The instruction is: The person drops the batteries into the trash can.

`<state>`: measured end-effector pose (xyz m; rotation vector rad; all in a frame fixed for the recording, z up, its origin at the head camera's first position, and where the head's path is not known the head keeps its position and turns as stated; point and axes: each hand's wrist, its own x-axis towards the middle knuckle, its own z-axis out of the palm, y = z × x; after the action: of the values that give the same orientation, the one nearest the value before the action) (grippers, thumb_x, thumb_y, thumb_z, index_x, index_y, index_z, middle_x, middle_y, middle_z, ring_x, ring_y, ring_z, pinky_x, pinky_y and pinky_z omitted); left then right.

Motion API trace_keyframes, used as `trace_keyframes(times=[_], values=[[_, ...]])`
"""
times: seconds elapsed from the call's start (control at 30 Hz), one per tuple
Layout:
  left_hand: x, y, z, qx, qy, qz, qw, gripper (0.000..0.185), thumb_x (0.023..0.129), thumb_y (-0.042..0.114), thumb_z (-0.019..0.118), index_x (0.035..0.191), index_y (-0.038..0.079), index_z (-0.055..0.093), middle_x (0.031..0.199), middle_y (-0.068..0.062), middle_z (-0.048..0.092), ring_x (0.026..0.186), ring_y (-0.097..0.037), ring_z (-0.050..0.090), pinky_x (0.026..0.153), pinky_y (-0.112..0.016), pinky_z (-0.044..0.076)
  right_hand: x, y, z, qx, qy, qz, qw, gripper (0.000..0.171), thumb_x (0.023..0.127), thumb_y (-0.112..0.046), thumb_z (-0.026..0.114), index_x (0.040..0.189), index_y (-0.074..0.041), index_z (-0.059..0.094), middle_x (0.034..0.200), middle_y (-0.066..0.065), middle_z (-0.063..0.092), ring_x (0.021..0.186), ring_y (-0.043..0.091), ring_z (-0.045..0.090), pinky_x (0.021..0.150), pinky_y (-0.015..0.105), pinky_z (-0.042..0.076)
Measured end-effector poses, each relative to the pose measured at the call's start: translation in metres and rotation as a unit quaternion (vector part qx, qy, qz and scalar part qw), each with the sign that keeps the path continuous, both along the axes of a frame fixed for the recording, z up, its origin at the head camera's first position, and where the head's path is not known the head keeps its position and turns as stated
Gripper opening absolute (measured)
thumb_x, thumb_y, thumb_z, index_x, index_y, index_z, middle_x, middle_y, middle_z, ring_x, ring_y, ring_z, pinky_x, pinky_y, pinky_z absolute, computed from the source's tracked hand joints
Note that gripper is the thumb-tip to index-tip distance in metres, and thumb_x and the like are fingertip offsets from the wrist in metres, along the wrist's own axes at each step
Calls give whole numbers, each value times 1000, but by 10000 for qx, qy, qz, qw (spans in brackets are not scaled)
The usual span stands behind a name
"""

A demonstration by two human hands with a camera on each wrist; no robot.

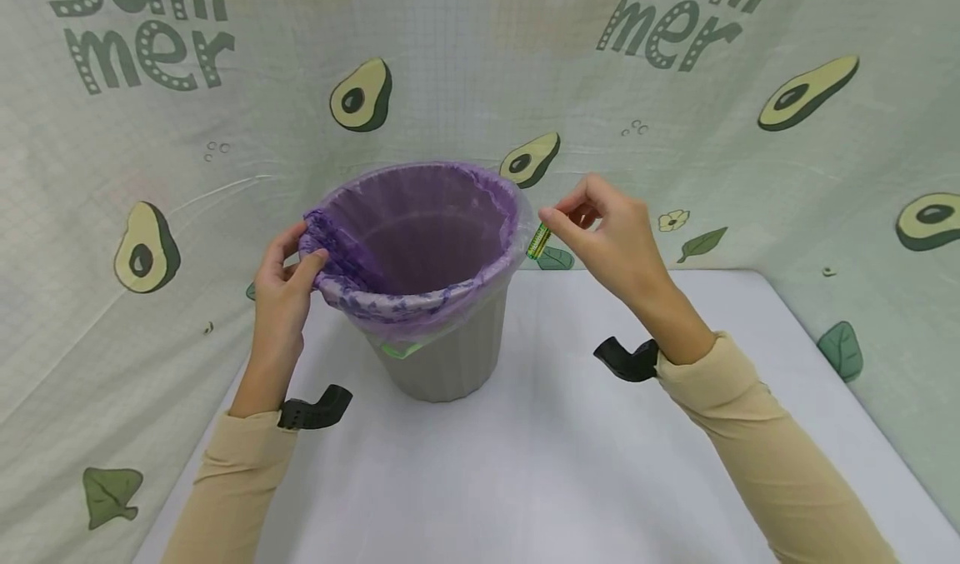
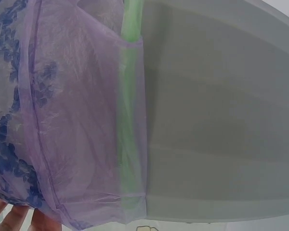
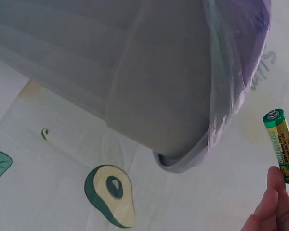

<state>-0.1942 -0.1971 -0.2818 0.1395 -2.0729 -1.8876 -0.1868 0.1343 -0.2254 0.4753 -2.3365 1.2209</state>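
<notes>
A grey trash bin stands on the table, lined with a purple trash bag folded down over its rim. My left hand grips the bag-covered rim at the left side, thumb on top; only some of its fingertips show in the left wrist view. A green drawstring runs along the bag's hem. Just outside the right rim, my right hand pinches a green and yellow AA-size battery by one end. The bin's floor is hidden from the head view.
The white table carries the bin toward its back edge. A pale cloth printed with avocados and leaves hangs behind and at both sides. A black wrist mount sits on the left forearm and another black mount on the right.
</notes>
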Motion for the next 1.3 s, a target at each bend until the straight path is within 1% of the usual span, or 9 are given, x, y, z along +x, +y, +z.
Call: trace_keyframes(times=[0.1,0.33,0.47,0.7,0.93,1.07,1.23,1.3], values=[[0,0,0,22,23,-14,10000,49,90,18,57,138,15,44,119,6,45,91,-3,53,68,-11,46,-4,-6,-1,-82,106,46,9999,17,86,-17,66,85,-1,59,80,8,62,72,14,51,67,22,41],[0,0,-1,35,56,14,10000,48,90,17,57,137,15,45,117,6,46,91,-3,53,68,-11,45,-14,-17,-9,-219,343,159,9990,19,86,-16,67,85,1,59,81,9,62,71,13,51,68,23,42],[-1,1,-1,40,63,16,10000,48,90,17,57,137,15,46,118,6,46,90,-3,53,68,-11,45,-17,-22,-14,-244,362,230,9988,17,85,-14,68,85,1,59,82,9,63,72,13,52,68,24,42],[-1,1,-1,25,24,24,10000,48,90,17,57,137,16,45,119,6,46,90,-3,53,68,-12,45,-20,-26,-22,-124,351,321,9988,13,83,-9,69,82,0,61,80,10,63,73,16,53,69,27,42],[-1,1,-1,9,4,34,10000,48,90,17,57,137,16,46,118,6,46,90,-4,53,69,-12,45,-23,-27,-29,-33,352,309,9989,13,79,-9,73,76,-2,63,78,10,64,72,17,53,70,34,43],[-1,1,-1,14,-21,38,10000,48,90,17,57,137,16,45,119,6,46,90,-4,52,69,-12,44,-23,-26,-29,28,356,284,9990,12,79,-10,73,76,-2,64,78,10,64,73,16,53,71,33,42],[-2,1,-1,12,-15,35,10000,48,90,17,57,137,16,45,119,6,46,90,-4,52,68,-12,45,-22,-24,-29,16,375,258,9990,12,79,-9,73,77,-1,65,78,10,65,73,17,54,70,38,45],[-2,1,0,7,-1,33,10000,48,90,17,57,137,15,46,119,5,46,91,-4,53,68,-12,45,-20,-22,-28,26,385,233,9990,12,78,-9,74,78,-1,65,78,11,65,72,17,54,70,36,45]])
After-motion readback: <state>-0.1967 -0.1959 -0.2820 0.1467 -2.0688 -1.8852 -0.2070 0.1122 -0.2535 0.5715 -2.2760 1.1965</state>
